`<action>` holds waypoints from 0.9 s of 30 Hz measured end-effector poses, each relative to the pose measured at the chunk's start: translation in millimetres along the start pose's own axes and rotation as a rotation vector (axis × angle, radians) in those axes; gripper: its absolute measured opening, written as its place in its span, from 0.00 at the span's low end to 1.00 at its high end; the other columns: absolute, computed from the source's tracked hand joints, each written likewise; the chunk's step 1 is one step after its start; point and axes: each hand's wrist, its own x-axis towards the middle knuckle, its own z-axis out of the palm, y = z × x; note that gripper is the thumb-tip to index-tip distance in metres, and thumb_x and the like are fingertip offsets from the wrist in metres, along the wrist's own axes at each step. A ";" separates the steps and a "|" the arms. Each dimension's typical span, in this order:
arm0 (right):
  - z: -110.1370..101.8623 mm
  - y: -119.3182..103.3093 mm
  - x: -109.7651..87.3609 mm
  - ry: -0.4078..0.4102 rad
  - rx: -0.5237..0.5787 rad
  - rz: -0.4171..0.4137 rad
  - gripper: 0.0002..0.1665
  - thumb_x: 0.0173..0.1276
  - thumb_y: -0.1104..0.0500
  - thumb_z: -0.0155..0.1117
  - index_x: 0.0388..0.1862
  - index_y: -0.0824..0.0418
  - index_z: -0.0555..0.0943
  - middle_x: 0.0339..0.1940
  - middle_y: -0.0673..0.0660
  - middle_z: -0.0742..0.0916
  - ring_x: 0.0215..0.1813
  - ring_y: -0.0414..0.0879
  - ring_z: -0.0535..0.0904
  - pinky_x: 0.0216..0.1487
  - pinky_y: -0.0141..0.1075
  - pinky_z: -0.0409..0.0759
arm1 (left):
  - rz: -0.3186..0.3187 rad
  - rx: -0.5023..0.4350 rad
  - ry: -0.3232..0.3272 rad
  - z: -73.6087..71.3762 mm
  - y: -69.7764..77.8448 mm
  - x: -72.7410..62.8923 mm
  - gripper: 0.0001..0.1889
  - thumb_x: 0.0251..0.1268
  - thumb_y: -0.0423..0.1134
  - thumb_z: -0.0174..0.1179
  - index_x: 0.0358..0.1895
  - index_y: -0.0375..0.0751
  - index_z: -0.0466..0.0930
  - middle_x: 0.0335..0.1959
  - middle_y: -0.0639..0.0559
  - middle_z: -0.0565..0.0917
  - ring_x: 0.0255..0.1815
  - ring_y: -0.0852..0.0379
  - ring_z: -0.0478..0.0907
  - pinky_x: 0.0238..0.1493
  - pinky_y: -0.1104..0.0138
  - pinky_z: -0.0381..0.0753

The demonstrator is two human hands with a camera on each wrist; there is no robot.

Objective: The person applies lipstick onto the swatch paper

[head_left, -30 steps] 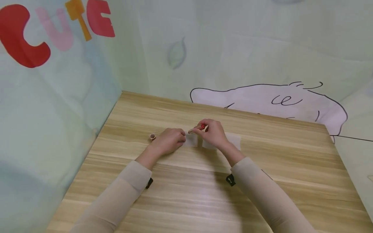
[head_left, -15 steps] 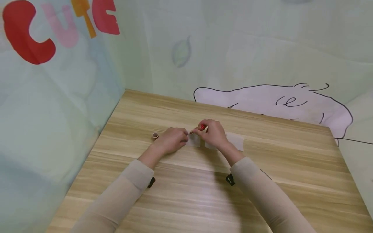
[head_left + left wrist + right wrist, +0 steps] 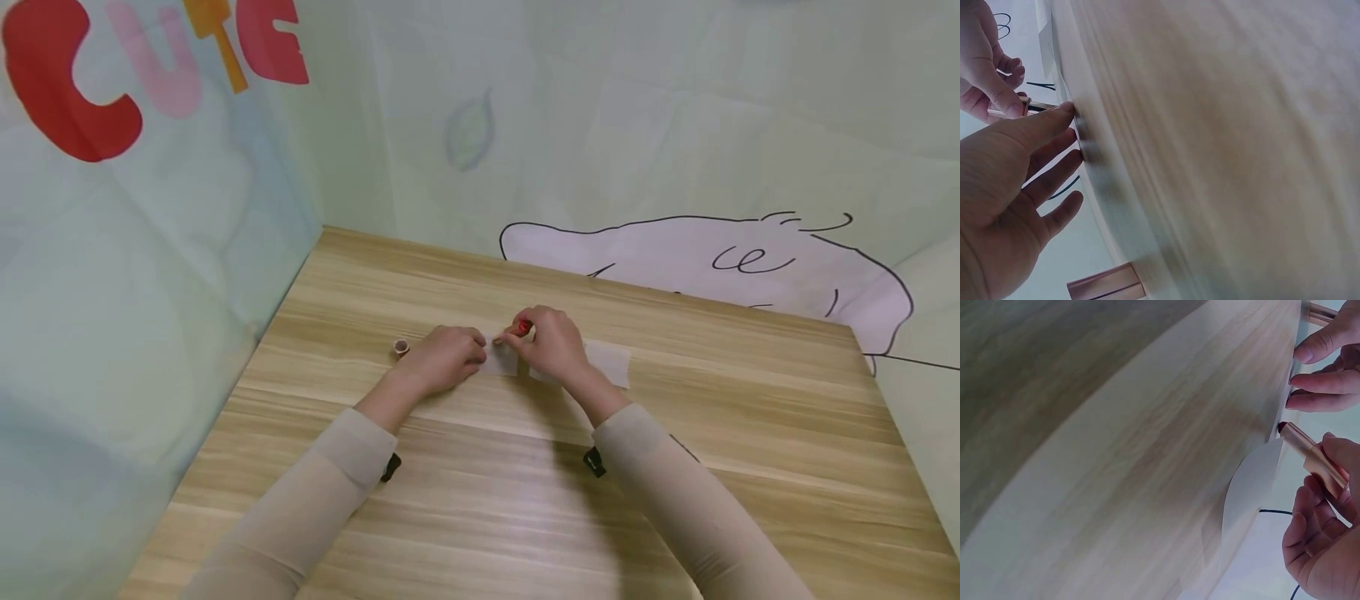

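My right hand [image 3: 553,343] pinches a lipstick [image 3: 1319,461] in a shiny rose-gold tube between thumb and fingers. The dark red tip points down, right at the surface of a small white paper sheet [image 3: 501,360]. My left hand [image 3: 444,360] rests at this sheet's left side, its fingers extended and their tips touching down, as the left wrist view [image 3: 1029,169] shows. Part of the sheet is hidden under that hand. Just left of it, the lipstick's cap [image 3: 401,347] stands upright, hollow end up; its rose-gold side [image 3: 1107,284] shows in the left wrist view.
A second white paper sheet [image 3: 611,365] lies to the right, partly beneath my right wrist; a sheet edge [image 3: 1252,481] curls up in the right wrist view. The wood-grain table [image 3: 480,517] meets printed cloth walls [image 3: 615,125] at its back and left.
The head view has shifted slightly. My right hand has changed the lipstick's tilt a little over the paper. The left hand and the cap stay in place.
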 end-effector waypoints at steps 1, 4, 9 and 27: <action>-0.4 0.0 -0.3 -0.001 -0.003 -0.005 0.12 0.62 0.51 0.78 0.30 0.56 0.86 0.31 0.52 0.86 0.24 0.43 0.73 0.25 0.36 0.70 | 0.000 -0.001 -0.001 -0.2 0.2 0.0 0.09 0.69 0.35 0.65 0.47 0.39 0.89 0.57 0.43 0.84 0.57 0.47 0.82 0.61 0.56 0.79; -1.9 -0.2 -1.8 -0.026 -0.012 -0.019 0.12 0.62 0.51 0.78 0.28 0.56 0.86 0.28 0.50 0.84 0.26 0.43 0.74 0.26 0.35 0.71 | 0.000 -0.006 -0.001 -0.3 0.7 0.2 0.09 0.69 0.35 0.65 0.48 0.38 0.89 0.56 0.43 0.84 0.57 0.47 0.82 0.61 0.56 0.79; -5.4 -3.2 -5.3 -0.104 0.004 -0.036 0.13 0.62 0.52 0.78 0.26 0.56 0.84 0.26 0.49 0.83 0.24 0.40 0.74 0.24 0.33 0.70 | 0.002 -0.019 0.011 -0.1 0.7 0.0 0.08 0.68 0.35 0.66 0.47 0.38 0.90 0.55 0.43 0.84 0.56 0.47 0.82 0.60 0.56 0.79; -25.3 2.0 -12.9 0.006 0.144 -0.033 0.12 0.63 0.51 0.77 0.27 0.54 0.84 0.27 0.46 0.83 0.22 0.41 0.74 0.24 0.33 0.73 | -0.005 -0.008 -0.005 -0.7 3.2 1.9 0.07 0.68 0.34 0.66 0.46 0.39 0.89 0.55 0.44 0.84 0.57 0.47 0.82 0.61 0.57 0.79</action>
